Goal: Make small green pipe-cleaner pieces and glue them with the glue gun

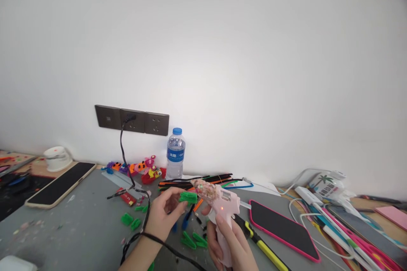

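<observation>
My left hand pinches a folded green pipe-cleaner piece between thumb and fingers. My right hand is wrapped round the handle of a pale pink hot glue gun, whose small orange light is lit. Its glue-crusted nozzle points left, close to the green piece; whether they touch I cannot tell. A clear glue stick sticks out of the gun's back. More folded green pieces lie on the grey mat left of my wrist, and others lie between my hands.
A black cord runs from the wall socket across my left forearm. Behind my hands stand a water bottle and colourful fuzzy figures. To the right lie a yellow-black cutter and a pink-edged phone; another phone lies left.
</observation>
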### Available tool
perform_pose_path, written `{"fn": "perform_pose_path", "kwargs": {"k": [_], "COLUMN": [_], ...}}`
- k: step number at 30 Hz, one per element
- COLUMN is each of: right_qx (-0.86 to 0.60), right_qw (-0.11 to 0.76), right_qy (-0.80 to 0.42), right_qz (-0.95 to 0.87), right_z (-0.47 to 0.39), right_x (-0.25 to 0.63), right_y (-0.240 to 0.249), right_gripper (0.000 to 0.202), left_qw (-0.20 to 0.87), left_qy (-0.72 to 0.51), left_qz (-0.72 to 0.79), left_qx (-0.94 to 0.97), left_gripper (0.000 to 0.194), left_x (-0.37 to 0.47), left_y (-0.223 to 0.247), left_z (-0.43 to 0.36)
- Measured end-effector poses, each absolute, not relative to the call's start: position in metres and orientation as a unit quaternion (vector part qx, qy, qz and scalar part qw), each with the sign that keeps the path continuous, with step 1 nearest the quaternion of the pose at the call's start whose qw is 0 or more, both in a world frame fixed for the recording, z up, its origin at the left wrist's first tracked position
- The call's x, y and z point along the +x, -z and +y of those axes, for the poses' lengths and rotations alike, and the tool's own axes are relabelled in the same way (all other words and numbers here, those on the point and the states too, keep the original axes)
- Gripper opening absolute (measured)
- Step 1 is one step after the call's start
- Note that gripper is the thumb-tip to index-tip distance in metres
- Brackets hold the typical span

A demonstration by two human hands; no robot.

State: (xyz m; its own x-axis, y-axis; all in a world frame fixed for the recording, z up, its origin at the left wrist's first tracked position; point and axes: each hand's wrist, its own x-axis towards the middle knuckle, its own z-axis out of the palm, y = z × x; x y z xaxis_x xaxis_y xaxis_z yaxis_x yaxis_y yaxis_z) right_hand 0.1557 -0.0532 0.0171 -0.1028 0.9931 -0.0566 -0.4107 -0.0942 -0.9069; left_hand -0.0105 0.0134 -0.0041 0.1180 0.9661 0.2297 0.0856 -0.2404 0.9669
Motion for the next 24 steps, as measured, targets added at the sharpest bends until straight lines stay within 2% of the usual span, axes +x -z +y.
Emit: {"fn": "perform_pose_path", "kwargs": {"k": [10,24], "right_qx": [-0.413,-0.410], "right_qw": [0.508,0.483], "right_qy": [-0.666,-0.667], "right_qz": [-0.358,-0.392], "right_z": [-0.059,-0.059], "right_x": [0.151,0.152], "right_y": [-0.014,-0.013], "right_gripper": [0.057,0.058], "left_qw": [0.381,0.385], "left_qy": [-0.561,-0.557], "left_qz": [0.467,0.469], "left_qx": [0.568,0.568], "left_gripper": [0.023,0.021], "left_x": [-0.012,-0.012], "left_y": [-0.012,-0.012], "left_z": [0.011,0.010]}}
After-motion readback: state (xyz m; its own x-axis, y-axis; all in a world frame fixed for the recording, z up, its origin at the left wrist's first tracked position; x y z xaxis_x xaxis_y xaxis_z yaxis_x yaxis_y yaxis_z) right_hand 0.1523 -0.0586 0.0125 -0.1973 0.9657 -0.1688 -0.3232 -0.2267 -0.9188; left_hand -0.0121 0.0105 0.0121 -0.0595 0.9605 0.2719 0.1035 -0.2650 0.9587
